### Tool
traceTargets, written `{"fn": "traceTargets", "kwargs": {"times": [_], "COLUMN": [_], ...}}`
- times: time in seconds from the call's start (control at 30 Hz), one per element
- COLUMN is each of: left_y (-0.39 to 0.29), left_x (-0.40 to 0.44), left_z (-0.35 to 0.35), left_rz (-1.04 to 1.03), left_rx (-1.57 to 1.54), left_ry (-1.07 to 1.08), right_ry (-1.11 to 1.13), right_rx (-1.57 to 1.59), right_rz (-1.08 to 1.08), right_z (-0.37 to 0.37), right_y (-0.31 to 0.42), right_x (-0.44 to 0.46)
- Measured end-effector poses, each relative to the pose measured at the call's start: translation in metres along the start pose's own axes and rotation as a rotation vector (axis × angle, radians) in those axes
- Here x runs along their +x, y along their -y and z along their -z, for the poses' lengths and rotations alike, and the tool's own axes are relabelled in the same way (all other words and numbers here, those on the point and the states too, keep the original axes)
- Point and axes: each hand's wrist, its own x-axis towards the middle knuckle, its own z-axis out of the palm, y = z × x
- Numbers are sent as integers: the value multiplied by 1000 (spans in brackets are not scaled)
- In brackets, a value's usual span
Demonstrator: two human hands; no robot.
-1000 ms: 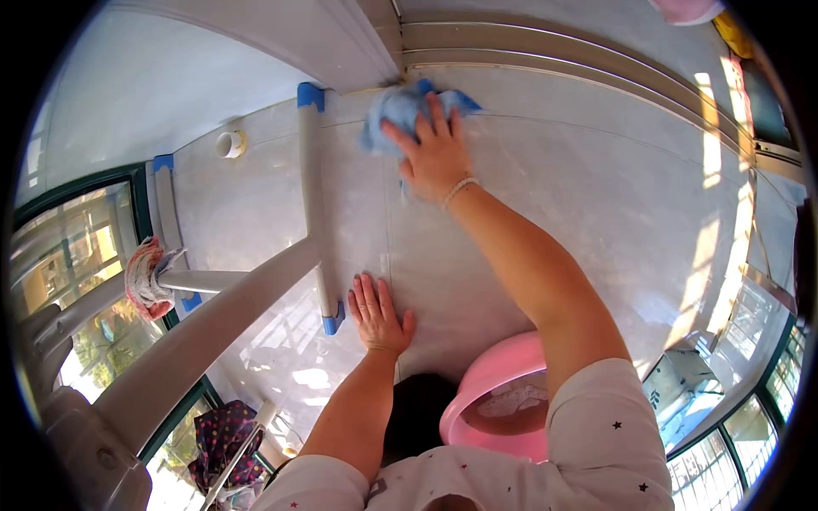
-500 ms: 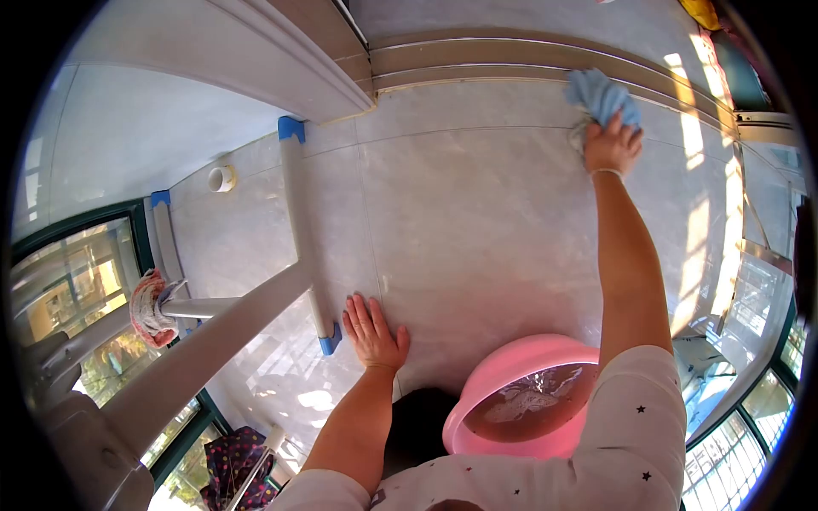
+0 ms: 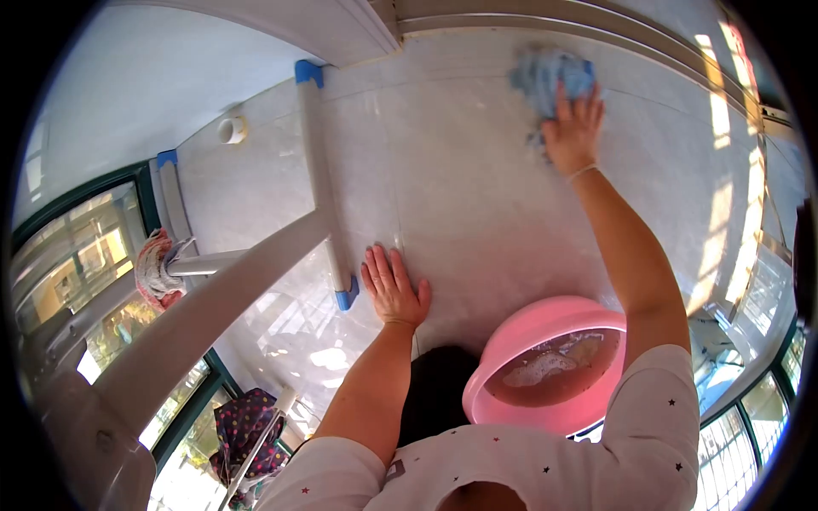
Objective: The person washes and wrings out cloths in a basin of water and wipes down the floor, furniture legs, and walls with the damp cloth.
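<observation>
My right hand (image 3: 574, 134) reaches far forward and presses a light blue cloth (image 3: 550, 77) against the grey tiled floor (image 3: 477, 179), near the metal door track. The cloth is bunched and a little smeared by motion. Flat on the floor, fingers stretched, my left hand (image 3: 395, 288) rests beside a blue-capped foot of a white metal frame. A pink basin (image 3: 511, 341) of murky water with some suds stands close to my body on the right; my right arm passes over its edge.
The white metal frame (image 3: 213, 311) stands on the left, with a red-and-white rag (image 3: 155, 271) tied on it. A short white pipe (image 3: 231, 130) sticks up near the wall. The door track (image 3: 545, 17) crosses the far side. A dotted dark umbrella (image 3: 247, 430) lies lower left.
My right hand has swept the blue cloth to the left along the floor near the track. The view has shifted forward somewhat; my left hand stays flat by the frame's foot.
</observation>
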Motion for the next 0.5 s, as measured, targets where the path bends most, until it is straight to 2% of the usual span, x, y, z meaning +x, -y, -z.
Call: {"fn": "traceTargets", "kwargs": {"times": [0.03, 0.17, 0.23, 0.33, 0.4, 0.47, 0.5], "left_y": [0, 0, 0, 2, 0, 1, 1], "left_x": [0, -1, -2, -2, -1, 0, 0], "left_z": [1, 0, -1, 1, 1, 3, 4], "left_rz": [-3, 15, 16, 18, 21, 20, 33], "left_rx": [-10, -11, -10, -5, -20, -41, -50], "left_ry": [-5, -1, -5, 7, 7, -4, 13], "right_ry": [159, 141, 181, 0, -179, -369, -582], "right_rx": [-4, 436, 474, 434, 576, 629, 589], "right_rz": [90, 451, 640, 570, 606, 553, 569], "right_z": [9, 4, 13, -4, -2, 32, 62], "right_y": [45, 184, 231, 245, 223, 212, 216], "right_x": [18, 34, 18, 0, 20, 59, 85]}}
